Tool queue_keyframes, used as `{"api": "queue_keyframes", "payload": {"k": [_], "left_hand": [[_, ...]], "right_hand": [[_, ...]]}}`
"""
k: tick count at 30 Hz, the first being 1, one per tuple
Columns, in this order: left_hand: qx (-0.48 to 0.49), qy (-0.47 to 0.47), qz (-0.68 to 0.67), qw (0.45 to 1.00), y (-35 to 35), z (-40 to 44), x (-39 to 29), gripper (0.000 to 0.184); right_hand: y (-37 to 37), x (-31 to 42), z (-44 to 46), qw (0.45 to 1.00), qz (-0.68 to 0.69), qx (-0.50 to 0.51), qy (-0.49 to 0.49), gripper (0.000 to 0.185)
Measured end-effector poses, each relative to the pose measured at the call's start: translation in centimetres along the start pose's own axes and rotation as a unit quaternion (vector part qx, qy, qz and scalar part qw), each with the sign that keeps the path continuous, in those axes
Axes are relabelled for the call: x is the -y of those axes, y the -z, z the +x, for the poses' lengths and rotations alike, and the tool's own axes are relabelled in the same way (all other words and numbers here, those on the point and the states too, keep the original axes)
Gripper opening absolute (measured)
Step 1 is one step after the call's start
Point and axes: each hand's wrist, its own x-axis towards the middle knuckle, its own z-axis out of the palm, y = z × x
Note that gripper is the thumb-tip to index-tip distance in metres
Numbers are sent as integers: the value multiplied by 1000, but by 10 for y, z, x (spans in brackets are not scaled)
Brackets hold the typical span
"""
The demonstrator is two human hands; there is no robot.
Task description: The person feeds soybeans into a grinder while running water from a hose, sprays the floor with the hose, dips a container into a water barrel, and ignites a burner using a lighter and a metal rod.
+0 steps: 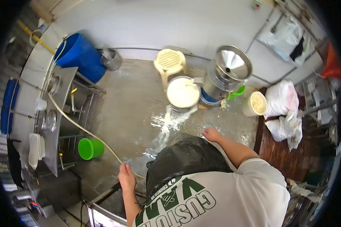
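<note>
My left hand [127, 177] is closed around a pale hose [88, 131], which runs from the metal sink counter on the left down to the floor. On the right, my right hand [211, 134] is held out over the wet floor with its fingers curled; whether it holds anything is too small to tell. Ahead of me a round tub of creamy white liquid [182, 93] stands beside a steel machine with a funnel top [233, 64]. White liquid [166, 126] is spilled on the floor between the tub and my black apron [189, 157].
A cream plastic stool [169, 60] stands behind the tub. To the left are a blue barrel [81, 56], a metal counter [66, 90] and a green bucket [90, 148]. A bucket of pale solids [256, 104] and white sacks [282, 98] sit at right.
</note>
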Motion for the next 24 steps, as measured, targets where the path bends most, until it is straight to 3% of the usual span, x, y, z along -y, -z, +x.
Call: {"api": "queue_keyframes", "payload": {"k": [3,5,7,13,17,19,24], "left_hand": [[109,-74,127,983,-37,-9,-69,30],[139,-128,124,974,-66,-10,-101,33],[167,-303,123,930,-99,1,-106,34],[343,-271,160,885,-165,36,-195,33],[379,-331,154,850,-221,66,-251,34],[398,-356,156,831,-250,81,-284,35],[414,-417,131,798,-316,123,-361,34]], "right_hand": [[33,-7,-22,997,66,-46,-7,56],[55,-19,-38,991,102,-80,-22,57],[73,-32,-54,988,122,-87,-34,58],[116,-69,-105,962,188,-165,-105,60],[171,-75,-109,951,191,-205,-128,60],[224,-63,-101,946,207,-231,-94,56],[336,-27,-61,934,240,-255,-75,40]]}}
